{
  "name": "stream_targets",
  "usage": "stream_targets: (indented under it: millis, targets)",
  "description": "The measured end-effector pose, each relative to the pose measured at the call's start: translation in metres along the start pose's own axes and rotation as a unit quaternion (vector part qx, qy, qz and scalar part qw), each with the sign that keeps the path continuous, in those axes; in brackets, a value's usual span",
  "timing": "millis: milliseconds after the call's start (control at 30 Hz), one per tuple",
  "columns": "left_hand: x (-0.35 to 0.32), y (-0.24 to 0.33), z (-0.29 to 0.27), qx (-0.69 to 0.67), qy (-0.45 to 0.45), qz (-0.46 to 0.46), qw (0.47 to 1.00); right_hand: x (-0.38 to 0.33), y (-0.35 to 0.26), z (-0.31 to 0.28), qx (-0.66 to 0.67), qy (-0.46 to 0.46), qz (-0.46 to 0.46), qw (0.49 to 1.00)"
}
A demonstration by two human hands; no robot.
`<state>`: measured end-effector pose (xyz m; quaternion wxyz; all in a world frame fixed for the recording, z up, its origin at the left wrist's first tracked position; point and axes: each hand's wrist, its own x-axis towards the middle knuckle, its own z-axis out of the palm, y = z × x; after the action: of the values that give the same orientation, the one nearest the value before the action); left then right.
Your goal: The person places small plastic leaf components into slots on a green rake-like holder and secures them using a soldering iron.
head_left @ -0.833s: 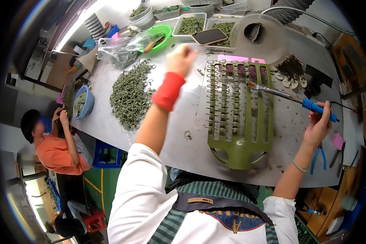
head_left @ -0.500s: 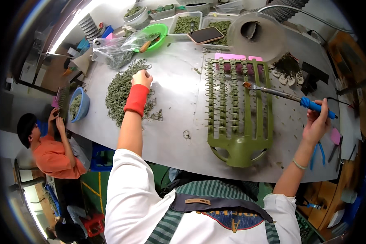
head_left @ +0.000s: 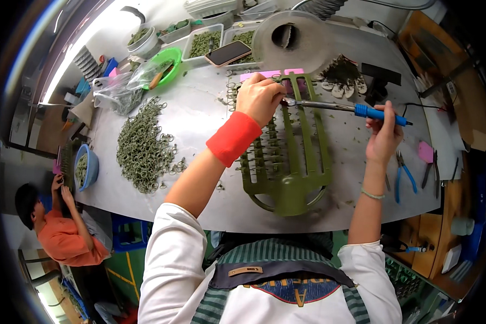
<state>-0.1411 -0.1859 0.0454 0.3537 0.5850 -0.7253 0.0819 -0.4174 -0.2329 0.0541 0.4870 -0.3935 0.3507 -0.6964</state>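
Observation:
An olive-green slotted frame (head_left: 291, 191) lies before me, its left bars lined with small ring pieces. My left hand (head_left: 260, 98), with a red wristband, is over the frame's far part, fingers pinched together; what they hold is hidden. In my right hand (head_left: 384, 137) is a soldering iron (head_left: 378, 114) with a blue handle, gripped like a pen. Its tip comes up close beside my left fingertips; whether they touch cannot be told. To the left lies a heap of small green rings (head_left: 140, 148).
A pink block (head_left: 294, 72) shows at the frame's far end. Behind stand a round fume hood (head_left: 308, 51), a phone (head_left: 228, 53) on tubs, and a green bowl (head_left: 173, 59). A stained glove (head_left: 343, 75) and blue pliers (head_left: 405, 178) lie right. A person in orange (head_left: 70, 235) works at left.
My left hand has moved right, from the ring heap to the frame's far part. The iron stays in my right hand, its tip now beside my left fingers. The view has shifted.

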Motion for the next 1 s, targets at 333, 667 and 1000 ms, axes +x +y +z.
stream_targets:
  millis: [333,667,1000]
  targets:
    - [0.001,-0.009,-0.003,-0.027,0.024,0.029,0.999,0.000,-0.017,-0.013,-0.043,0.036,-0.013,0.998]
    - [-0.159,-0.110,-0.149,0.335,-0.305,-0.510,0.731,-0.009,-0.023,-0.014,-0.048,0.026,0.006,0.998]
    - [-0.168,-0.136,-0.122,0.040,-0.046,-0.385,0.921,-0.014,-0.027,-0.008,-0.049,0.020,0.000,0.999]
